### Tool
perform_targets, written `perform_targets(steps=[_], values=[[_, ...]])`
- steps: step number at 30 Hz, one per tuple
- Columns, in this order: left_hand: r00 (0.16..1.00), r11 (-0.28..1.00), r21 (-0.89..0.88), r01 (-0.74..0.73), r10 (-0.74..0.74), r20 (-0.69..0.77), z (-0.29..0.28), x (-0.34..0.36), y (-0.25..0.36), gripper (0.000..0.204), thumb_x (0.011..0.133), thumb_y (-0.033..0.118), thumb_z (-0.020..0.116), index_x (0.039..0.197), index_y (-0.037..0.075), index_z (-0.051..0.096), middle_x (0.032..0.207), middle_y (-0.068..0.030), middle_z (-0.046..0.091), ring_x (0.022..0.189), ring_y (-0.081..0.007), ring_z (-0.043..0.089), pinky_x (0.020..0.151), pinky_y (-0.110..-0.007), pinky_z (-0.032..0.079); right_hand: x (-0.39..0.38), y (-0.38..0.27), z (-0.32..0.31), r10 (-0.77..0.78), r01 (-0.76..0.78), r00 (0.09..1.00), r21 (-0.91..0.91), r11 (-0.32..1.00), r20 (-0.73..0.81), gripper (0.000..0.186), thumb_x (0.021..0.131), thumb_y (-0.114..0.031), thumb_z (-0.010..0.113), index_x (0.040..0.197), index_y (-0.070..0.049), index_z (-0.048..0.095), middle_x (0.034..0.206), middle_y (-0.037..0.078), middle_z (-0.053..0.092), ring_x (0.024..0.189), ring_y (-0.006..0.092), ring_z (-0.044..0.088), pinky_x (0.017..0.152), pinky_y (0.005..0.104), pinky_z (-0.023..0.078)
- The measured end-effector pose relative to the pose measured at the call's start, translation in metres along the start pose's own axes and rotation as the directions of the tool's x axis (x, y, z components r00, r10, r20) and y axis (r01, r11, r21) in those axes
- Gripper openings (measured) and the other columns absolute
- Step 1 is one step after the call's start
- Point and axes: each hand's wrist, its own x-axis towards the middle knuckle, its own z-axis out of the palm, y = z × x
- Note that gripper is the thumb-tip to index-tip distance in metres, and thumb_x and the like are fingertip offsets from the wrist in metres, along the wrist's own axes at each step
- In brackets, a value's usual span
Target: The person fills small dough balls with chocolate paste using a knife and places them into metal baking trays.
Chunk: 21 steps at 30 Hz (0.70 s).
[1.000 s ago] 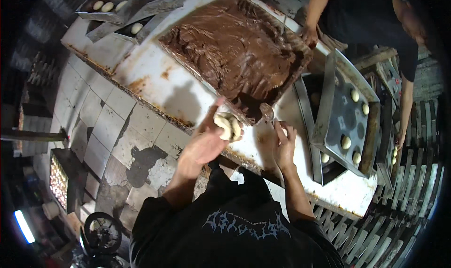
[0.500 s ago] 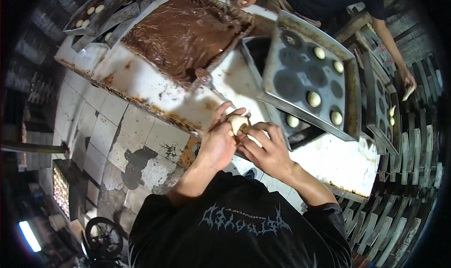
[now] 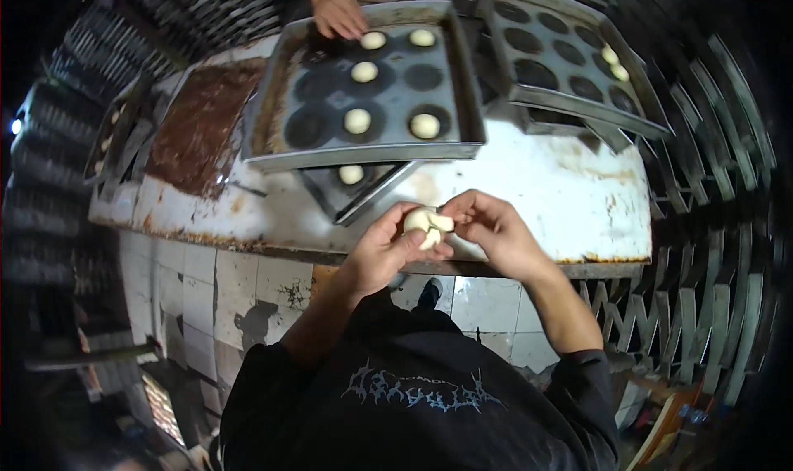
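My left hand [image 3: 384, 248] cradles a piece of pale dough [image 3: 418, 221] in its curled fingers, the thumb pressed against it. The dough is rounded on one side, with loose flaps on the other. A flap toward the right lies at the fingertips of my right hand [image 3: 498, 233], whose thumb and forefinger are pinched together there. Both hands are over the table's near edge. Beyond them stands a large metal tray [image 3: 330, 159] with round dark hollows, several holding dough balls [image 3: 424, 126]. A co-worker's hand [image 3: 337, 14] reaches to a ball at its far side.
Under the large tray is another tray [image 3: 376, 200] with one visible dough ball. Brown chocolate-like paste [image 3: 202, 124] covers the table's left part, a spoon-like handle [image 3: 248, 189] beside it. A second hollowed tray [image 3: 570, 54] stands far right. Metal racks [image 3: 702, 306] line the right side.
My view has swung to the right. The dough I hold now shows loose flaps, with my right fingers at one. The co-worker's hand has come onto the large tray, at a dough ball.
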Motion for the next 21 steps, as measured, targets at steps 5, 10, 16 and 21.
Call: perform_targets(steps=[5, 10, 16, 21], values=[[0.988, 0.942, -0.312, -0.123, 0.086, -0.129, 0.04, 0.049, -0.048, 0.023, 0.098, 0.016, 0.04, 0.118, 0.004, 0.04, 0.106, -0.0104, 0.055, 0.102, -0.0221, 0.057, 0.089, -0.039, 0.05, -0.048, 0.042, -0.01, -0.639, 0.273, 0.77, -0.905, 0.327, 0.002, 0.045, 0.067, 0.002, 0.056, 0.111, -0.007, 0.058, 0.124, 0.016, 0.044, 0.116, 0.0409, 0.039, 0.093, 0.0489, 0.038], [0.958, 0.969, -0.211, -0.126, 0.064, -0.279, 0.053, 0.103, -0.085, 0.029, 0.092, 0.004, 0.05, 0.116, 0.003, 0.033, 0.1, -0.0127, 0.054, 0.096, -0.0287, 0.061, 0.082, -0.039, 0.053, -0.075, 0.094, -0.029, -0.581, 0.077, 0.811, -0.969, 0.235, -0.076, 0.033, 0.066, -0.003, 0.058, 0.098, -0.009, 0.065, 0.125, 0.012, 0.044, 0.119, 0.041, 0.037, 0.096, 0.0534, 0.032], [0.956, 0.211, 0.977, -0.044, 0.294, -0.02, 0.038, 0.152, -0.125, 0.045, 0.072, 0.026, 0.074, 0.104, 0.004, 0.051, 0.109, -0.0134, 0.054, 0.12, -0.0363, 0.043, 0.1, -0.054, 0.028, -0.046, 0.136, -0.125, -0.66, -0.185, 0.536, -0.836, 0.517, -0.527, 0.02, 0.078, -0.001, 0.052, 0.094, -0.003, 0.063, 0.1, 0.016, 0.057, 0.098, 0.0347, 0.049, 0.087, 0.0429, 0.038], [0.909, -0.007, 0.996, -0.092, 0.407, 0.087, 0.025, 0.117, -0.123, 0.082, 0.071, 0.033, 0.074, 0.137, 0.004, 0.033, 0.135, -0.0205, 0.038, 0.131, -0.0398, 0.024, 0.106, -0.057, 0.016, 0.039, 0.148, -0.106, -0.395, 0.014, 0.627, -0.497, 0.868, -0.672, 0.016, 0.085, -0.012, 0.053, 0.09, -0.002, 0.064, 0.082, 0.018, 0.06, 0.083, 0.0353, 0.057, 0.078, 0.0418, 0.044]])
